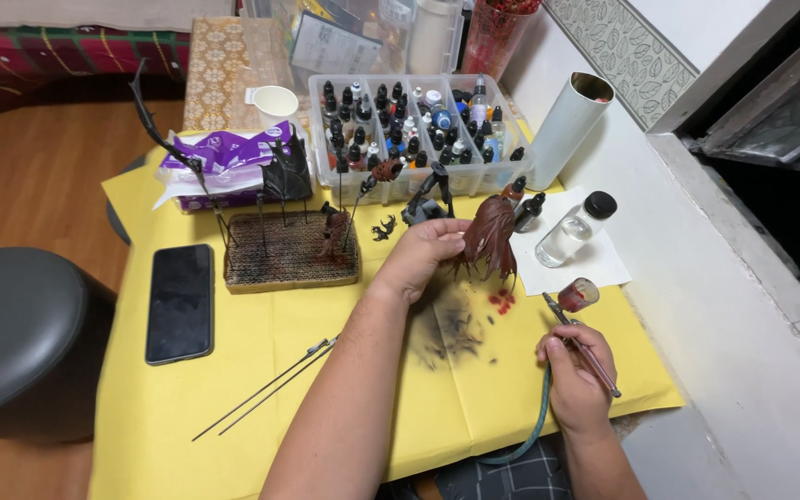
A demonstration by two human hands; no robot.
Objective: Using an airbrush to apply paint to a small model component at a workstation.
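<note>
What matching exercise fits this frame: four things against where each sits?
Things:
1. phone
2. airbrush
3. brown winged model part
4. paper cup

Places:
A. in the left hand
B. flat at the yellow sheet's left side
C. behind the purple packet
D. in the right hand

Pairs: 1-B, 2-D, 3-A, 4-C

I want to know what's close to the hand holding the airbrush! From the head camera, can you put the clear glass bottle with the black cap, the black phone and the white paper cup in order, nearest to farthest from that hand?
From the right hand:
1. Clear glass bottle with black cap, just above it on white paper.
2. Black phone, far across the yellow sheet, on the left.
3. White paper cup, up at the back left, farthest.
</note>
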